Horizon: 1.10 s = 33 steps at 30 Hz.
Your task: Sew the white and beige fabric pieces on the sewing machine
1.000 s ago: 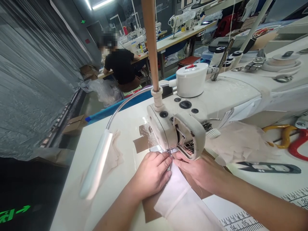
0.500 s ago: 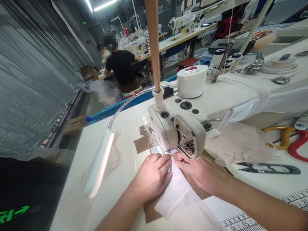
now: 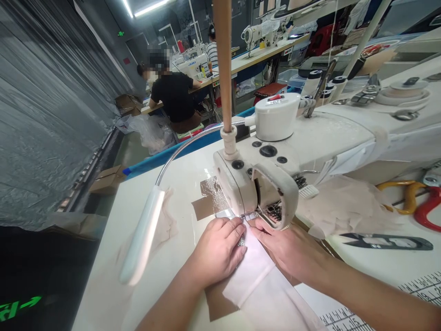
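Note:
A strip of pale pink-white fabric (image 3: pixel 262 285) runs from the lower right up to the needle area of a white sewing machine (image 3: pixel 236 184). On the fabric's left edge lies my left hand (image 3: pixel 220 250), its fingers pressed together near the presser foot. My right hand (image 3: pixel 282 243) is at the fabric's right edge, thumb and fingers pinching it just beneath the machine's head. Brown pieces (image 3: pixel 220 303) show under the fabric. The needle tip is hidden by the machine head and my fingers.
A lamp (image 3: pixel 143 239) on a bent metal neck stands left. Right of the machine are thread snips (image 3: pixel 389 241), scissors with red and yellow handles (image 3: pixel 427 214) and crumpled fabric (image 3: pixel 347 202). A person in black (image 3: pixel 174 99) sits at another table beyond.
The fabric has shifted slightly toward the machine. Both hands keep nearly the same position. The view has moved a little, and a striped sleeve now shows more in the background.

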{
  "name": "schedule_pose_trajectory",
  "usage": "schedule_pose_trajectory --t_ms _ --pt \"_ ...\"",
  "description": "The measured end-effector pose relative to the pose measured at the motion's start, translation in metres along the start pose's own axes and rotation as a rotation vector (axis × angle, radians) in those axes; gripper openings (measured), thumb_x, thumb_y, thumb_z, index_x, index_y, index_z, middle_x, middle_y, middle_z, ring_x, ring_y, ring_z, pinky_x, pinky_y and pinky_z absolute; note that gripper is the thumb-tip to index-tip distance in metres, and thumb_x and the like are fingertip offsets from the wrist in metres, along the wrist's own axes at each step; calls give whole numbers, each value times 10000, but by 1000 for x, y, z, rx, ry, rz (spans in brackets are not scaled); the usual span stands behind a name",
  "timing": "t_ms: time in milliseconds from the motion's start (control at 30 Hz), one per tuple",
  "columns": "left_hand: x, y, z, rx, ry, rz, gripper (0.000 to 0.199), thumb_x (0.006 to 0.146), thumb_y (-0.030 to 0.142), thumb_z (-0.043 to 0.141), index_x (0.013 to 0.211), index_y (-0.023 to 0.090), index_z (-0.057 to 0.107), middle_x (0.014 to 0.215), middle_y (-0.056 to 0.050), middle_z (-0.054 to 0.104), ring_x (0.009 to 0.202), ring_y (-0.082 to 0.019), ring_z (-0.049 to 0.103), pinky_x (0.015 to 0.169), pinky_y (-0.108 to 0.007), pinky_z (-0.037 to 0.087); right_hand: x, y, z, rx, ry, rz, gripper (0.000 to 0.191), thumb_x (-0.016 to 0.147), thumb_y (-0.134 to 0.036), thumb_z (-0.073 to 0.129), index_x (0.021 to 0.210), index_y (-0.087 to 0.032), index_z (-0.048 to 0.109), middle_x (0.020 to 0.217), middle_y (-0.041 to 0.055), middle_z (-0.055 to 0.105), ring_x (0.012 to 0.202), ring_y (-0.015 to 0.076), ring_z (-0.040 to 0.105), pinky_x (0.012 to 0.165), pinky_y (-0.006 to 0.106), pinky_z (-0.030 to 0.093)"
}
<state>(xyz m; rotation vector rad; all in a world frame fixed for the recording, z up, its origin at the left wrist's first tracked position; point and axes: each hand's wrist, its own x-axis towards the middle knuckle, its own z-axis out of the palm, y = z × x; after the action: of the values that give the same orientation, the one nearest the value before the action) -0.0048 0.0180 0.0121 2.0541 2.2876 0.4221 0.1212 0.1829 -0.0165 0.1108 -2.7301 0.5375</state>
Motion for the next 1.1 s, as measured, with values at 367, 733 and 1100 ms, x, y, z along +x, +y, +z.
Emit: schedule_pose_trajectory --t_ms 367,733,1100 --pt "0 -2 -2 92 -11 95 300 949 270 426 1178 132 563 1196 -111 621 994 -244 554 876 -431 475 6 0 -8 -118 97 -74 280 879 -65 399 806 -166 650 792 50 611 746 177 545 675 302 423" --pt "1 -5 -3 47 3 99 282 942 244 447 1168 127 568 1190 -104 635 997 -241 568 878 -410 497 2 2 0 -97 105 -70 317 844 -34 398 950 -164 668 923 73 645 842 205 568 744 340 455" --pt "0 -9 -3 54 -12 97 359 927 322 452 1233 153 533 1250 -134 580 976 -246 559 865 -425 477 0 6 -5 -65 -17 -27 321 783 -46 427 974 -183 645 895 65 614 823 221 520 701 351 412"
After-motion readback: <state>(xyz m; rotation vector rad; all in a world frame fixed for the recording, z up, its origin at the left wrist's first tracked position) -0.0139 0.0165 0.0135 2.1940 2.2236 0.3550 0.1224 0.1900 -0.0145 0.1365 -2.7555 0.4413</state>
